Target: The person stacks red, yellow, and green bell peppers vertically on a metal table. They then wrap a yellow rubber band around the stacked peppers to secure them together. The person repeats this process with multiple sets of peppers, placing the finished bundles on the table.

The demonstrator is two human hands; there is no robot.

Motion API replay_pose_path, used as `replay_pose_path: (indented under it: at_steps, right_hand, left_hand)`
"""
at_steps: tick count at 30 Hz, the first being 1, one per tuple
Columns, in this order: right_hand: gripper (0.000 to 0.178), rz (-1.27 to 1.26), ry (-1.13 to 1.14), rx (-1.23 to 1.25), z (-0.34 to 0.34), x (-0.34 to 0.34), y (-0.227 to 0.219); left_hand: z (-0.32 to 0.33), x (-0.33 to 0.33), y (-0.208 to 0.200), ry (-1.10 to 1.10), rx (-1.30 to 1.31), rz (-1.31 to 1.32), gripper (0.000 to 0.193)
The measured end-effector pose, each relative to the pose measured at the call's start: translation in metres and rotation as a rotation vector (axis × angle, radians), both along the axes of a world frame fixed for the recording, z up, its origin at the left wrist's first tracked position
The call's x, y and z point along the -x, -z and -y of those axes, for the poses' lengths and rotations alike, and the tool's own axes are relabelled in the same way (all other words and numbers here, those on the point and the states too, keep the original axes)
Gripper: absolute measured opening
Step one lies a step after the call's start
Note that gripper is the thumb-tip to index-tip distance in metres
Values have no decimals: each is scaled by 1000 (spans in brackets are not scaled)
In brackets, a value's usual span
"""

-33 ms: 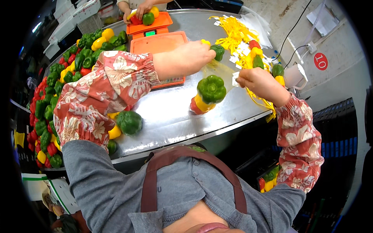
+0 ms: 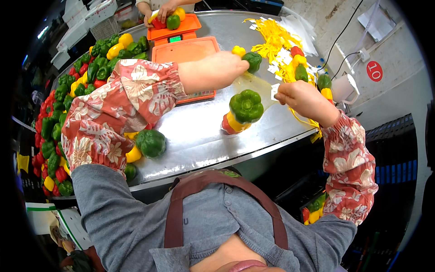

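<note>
Left hand (image 2: 223,69) and right hand (image 2: 303,99) tight on yellow netting (image 2: 254,85) over a metal table (image 2: 190,133), pale wall (image 2: 385,97) at right

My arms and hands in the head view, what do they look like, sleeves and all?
Your left hand and right hand are both ungloved. Each forearm wears a loose, reddish sleeve cover printed with large cream flowers and leaves, puffy in shape and gathered at the wrist. Above these are plain grey shirt sleeves.
</note>
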State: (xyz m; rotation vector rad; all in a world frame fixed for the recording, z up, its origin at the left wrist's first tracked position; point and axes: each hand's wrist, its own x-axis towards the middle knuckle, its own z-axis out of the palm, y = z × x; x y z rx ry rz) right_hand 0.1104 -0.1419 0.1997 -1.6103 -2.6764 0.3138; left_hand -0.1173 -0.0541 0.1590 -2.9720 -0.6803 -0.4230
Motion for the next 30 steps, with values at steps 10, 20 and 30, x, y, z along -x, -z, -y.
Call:
replay_pose_path:
  at_steps: [10, 20, 30]
  right_hand:
    - [18, -61, -64, 214, 8, -19, 4]
    - [7, 104, -499, -68, 60, 39, 24]
    - [10, -321, -479, -112, -5, 18, 27]
  left_hand:
    - [7, 12, -5, -200, 963, -536, 48]
    - [50, -14, 51, -136, 2431, 1212, 23]
    - [66, -3, 31, 23, 1788, 325, 24]
